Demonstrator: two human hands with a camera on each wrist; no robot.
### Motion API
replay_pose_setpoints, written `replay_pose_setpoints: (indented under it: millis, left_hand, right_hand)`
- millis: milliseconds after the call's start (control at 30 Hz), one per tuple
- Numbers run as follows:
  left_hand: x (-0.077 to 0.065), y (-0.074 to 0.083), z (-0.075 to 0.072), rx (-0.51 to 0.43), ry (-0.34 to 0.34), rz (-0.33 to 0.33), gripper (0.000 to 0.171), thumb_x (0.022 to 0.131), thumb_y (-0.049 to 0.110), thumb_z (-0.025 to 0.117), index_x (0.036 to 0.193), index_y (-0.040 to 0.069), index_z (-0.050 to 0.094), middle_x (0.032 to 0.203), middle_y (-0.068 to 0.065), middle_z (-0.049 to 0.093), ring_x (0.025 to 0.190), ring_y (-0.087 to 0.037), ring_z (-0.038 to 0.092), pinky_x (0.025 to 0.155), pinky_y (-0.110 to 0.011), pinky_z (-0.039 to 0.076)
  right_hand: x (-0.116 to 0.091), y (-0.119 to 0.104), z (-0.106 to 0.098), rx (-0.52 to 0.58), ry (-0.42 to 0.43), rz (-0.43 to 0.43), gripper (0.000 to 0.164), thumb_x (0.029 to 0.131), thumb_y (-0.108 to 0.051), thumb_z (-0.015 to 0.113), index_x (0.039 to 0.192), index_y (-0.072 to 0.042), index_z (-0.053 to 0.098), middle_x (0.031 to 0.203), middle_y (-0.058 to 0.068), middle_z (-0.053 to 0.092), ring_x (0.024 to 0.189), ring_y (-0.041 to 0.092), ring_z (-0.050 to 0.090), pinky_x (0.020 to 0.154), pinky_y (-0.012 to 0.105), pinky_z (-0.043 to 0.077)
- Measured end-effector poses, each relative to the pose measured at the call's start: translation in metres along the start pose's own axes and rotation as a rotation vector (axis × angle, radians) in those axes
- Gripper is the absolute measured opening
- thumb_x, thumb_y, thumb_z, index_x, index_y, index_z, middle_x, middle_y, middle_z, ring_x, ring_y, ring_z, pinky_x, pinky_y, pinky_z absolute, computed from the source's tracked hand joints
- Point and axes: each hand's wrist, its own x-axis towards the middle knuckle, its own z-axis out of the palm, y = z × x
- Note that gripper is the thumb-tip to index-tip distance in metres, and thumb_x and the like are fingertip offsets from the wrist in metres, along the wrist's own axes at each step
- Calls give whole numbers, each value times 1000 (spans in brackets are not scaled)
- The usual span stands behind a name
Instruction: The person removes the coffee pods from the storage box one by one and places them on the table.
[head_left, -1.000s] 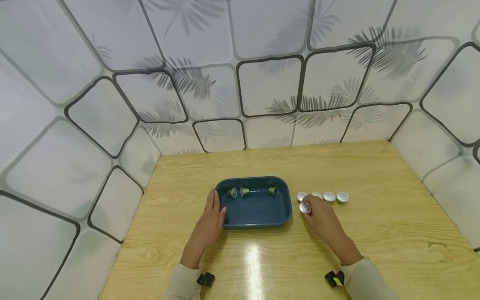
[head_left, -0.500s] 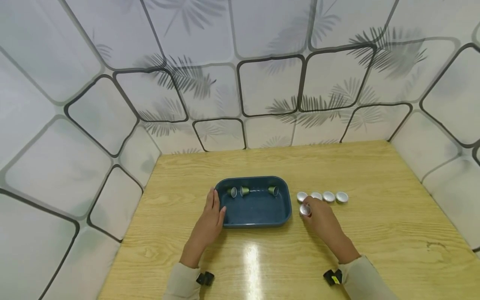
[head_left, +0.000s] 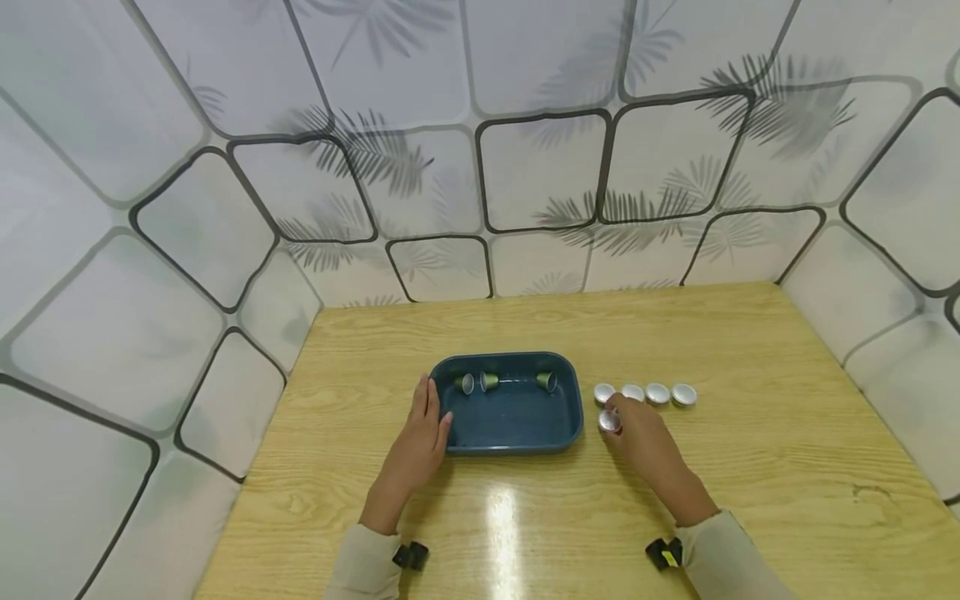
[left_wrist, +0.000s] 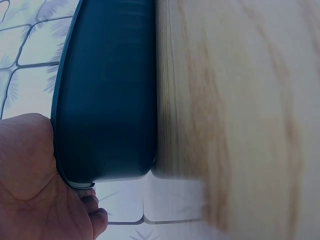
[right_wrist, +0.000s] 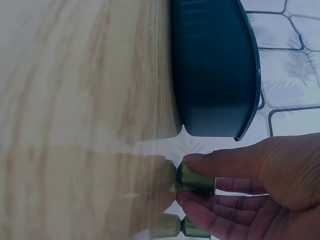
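A dark blue tray (head_left: pixel 517 421) sits on the table with several green coffee capsules lying on their sides near its far wall, such as one capsule (head_left: pixel 547 382). My left hand (head_left: pixel 414 446) rests along the tray's left rim, fingers fairly straight. To the tray's right, my right hand (head_left: pixel 645 437) pinches a capsule (head_left: pixel 609 421) between thumb and fingers. The right wrist view shows this green capsule (right_wrist: pixel 197 179) with its narrow end down at the tabletop; its silver lid faces up. Just behind it is a row of silver-lidded capsules, including the rightmost capsule (head_left: pixel 683 394).
The wooden table (head_left: pixel 780 400) meets patterned white walls (head_left: pixel 540 175) at the back and both sides. Light reflects off the wood in front of the tray. Another green capsule (right_wrist: pixel 196 227) stands close to the right hand's fingers.
My right hand has lowered the pinched capsule slightly, toward the near side, in front of the row. The left hand and tray have stayed put.
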Motion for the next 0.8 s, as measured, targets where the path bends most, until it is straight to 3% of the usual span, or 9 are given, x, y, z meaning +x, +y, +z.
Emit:
replay_pose_setpoints:
  millis: [200, 367, 500, 600, 800]
  left_hand:
    - [0, 1, -1, -16, -6, -8, 66, 113, 26, 38, 157, -12, 8, 167, -25, -4, 154, -38, 11, 116, -52, 31]
    - [0, -1, 0, -3, -6, -7, 66, 112, 25, 38, 157, -13, 8, 167, -26, -4, 153, -39, 12, 115, -52, 33]
    - [0, -2, 0, 0, -5, -6, 66, 112, 25, 39, 157, -12, 7, 167, -26, -4, 153, -40, 11, 115, -53, 32]
    - [1, -3, 1, 5, -8, -8, 67, 112, 25, 39, 157, -12, 6, 167, -26, -5, 153, -40, 12, 115, -53, 33]
    - [1, -4, 3, -1, -10, -12, 67, 112, 25, 39, 158, -11, 6, 167, -25, -5, 153, -39, 12, 115, -53, 32]
  right_hand:
    - [-1, -1, -1, -12, -22, 4, 25, 82, 3, 79, 102, 4, 64, 86, 12, 66, 74, 24, 60, 65, 41, 51]
    - [-6, -3, -8, -1, -48, 20, 36, 82, 4, 79, 113, 8, 62, 98, 18, 69, 87, 32, 67, 73, 46, 55]
    - [-10, -8, -16, 1, -66, 27, 49, 79, 7, 81, 122, 11, 58, 97, 19, 68, 80, 28, 64, 70, 43, 54]
    - [-15, -12, -23, -29, -52, 16, 50, 76, 8, 83, 120, 11, 58, 100, 22, 68, 79, 30, 64, 70, 45, 54]
    - [-19, -21, -38, -77, -20, -1, 45, 77, 9, 82, 116, 10, 59, 109, 27, 67, 98, 43, 65, 80, 52, 55]
